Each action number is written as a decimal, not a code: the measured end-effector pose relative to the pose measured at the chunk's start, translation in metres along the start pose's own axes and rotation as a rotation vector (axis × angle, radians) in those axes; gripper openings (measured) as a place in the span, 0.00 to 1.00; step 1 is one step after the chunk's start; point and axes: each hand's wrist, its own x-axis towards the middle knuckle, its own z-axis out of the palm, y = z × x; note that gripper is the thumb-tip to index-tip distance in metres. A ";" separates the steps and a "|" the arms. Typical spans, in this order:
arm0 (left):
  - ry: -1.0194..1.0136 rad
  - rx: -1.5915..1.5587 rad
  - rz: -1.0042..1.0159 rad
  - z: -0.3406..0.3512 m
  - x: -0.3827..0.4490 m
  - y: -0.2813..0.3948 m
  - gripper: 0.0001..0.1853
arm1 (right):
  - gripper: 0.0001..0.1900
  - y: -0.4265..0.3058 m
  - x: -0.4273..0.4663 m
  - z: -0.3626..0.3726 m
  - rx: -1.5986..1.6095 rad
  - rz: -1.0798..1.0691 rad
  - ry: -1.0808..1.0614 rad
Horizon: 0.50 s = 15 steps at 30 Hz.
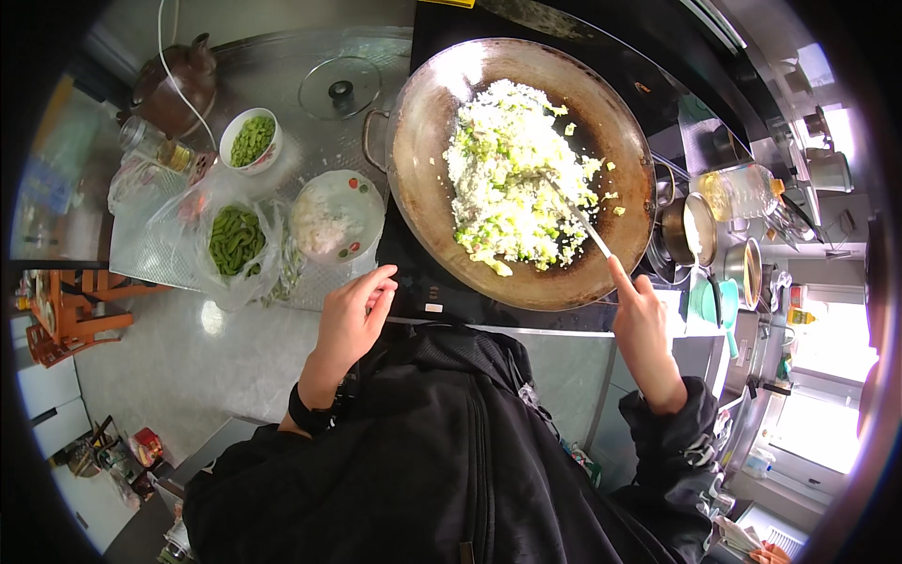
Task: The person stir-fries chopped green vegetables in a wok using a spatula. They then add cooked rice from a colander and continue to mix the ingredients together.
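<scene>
A large metal wok [437, 233] stands on the black stovetop, holding rice mixed with chopped green vegetables [507, 169]. My right hand [643, 317] is shut on the handle of a metal spatula [581, 220], whose far end is hidden in the rice. Near the counter's front edge, left of the wok, my left hand [356, 310] holds nothing; its fingers are slightly bent, with the thumb close to them. Just beyond it lies a plate [373, 211] with some white food, perhaps rice, on it.
On the left counter are a bowl of green beans [252, 141], a plastic bag of green pods [237, 241], a glass lid [341, 92] and a brown clay pot [173, 88]. To the right stand an oil bottle [736, 192], a pot [687, 231] and a turquoise container [729, 303].
</scene>
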 end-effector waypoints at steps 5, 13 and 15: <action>-0.020 -0.013 -0.002 0.000 0.001 -0.001 0.16 | 0.32 0.001 0.014 0.031 0.067 -0.001 0.062; -0.030 0.012 0.001 -0.001 0.000 -0.004 0.16 | 0.25 -0.005 -0.015 -0.085 0.220 0.049 -0.069; -0.029 0.008 0.006 -0.001 0.000 -0.004 0.16 | 0.24 -0.007 -0.019 -0.117 0.273 0.009 -0.090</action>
